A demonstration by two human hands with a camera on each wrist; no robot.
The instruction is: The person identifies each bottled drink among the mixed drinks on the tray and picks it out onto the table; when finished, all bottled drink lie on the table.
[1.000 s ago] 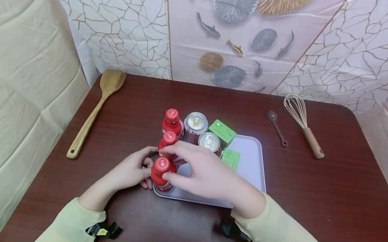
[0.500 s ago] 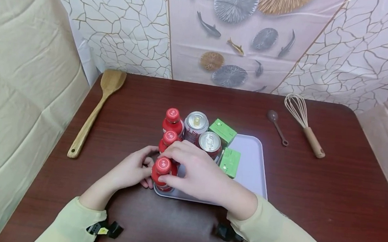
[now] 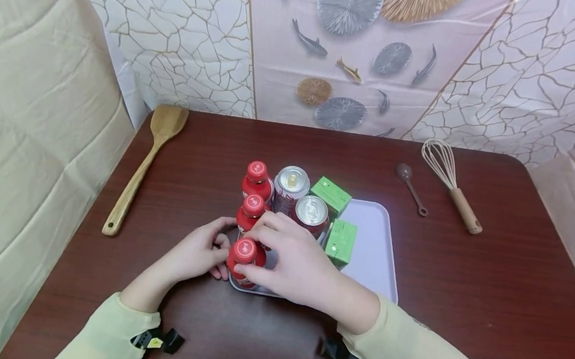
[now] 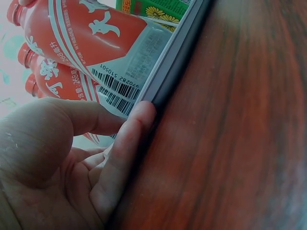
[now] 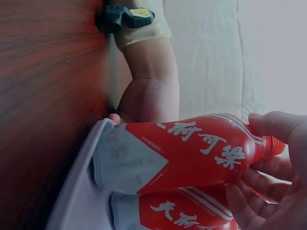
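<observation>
Three red soda bottles stand in a row along the left side of a pale lilac tray [image 3: 369, 248]. My right hand [image 3: 298, 259] grips the front bottle [image 5: 192, 153] around its shoulder, thumb on the near side and fingers behind. Beyond it are the middle bottle [image 3: 251, 213] and the far bottle [image 3: 257, 181]. My left hand [image 3: 200, 254] holds the tray's left rim; in the left wrist view its thumb lies by the bottle bases and a fingertip [image 4: 144, 112] presses the outer edge. Parts of the bottles' lower bodies are hidden in the head view.
Two drink cans, a silver-topped far can [image 3: 292, 186] and a near can [image 3: 311, 210], stand right of the bottles. Beside them are two green cartons, one far [image 3: 332, 193], one near [image 3: 341, 243]. A wooden spatula [image 3: 141, 171], small spoon [image 3: 411, 188] and whisk [image 3: 451, 187] lie on the table.
My right hand has shifted left and toward me, its fingers closing in around the front bottle. That bottle has moved slightly right and nearer. The left hand stays at the tray's rim.
</observation>
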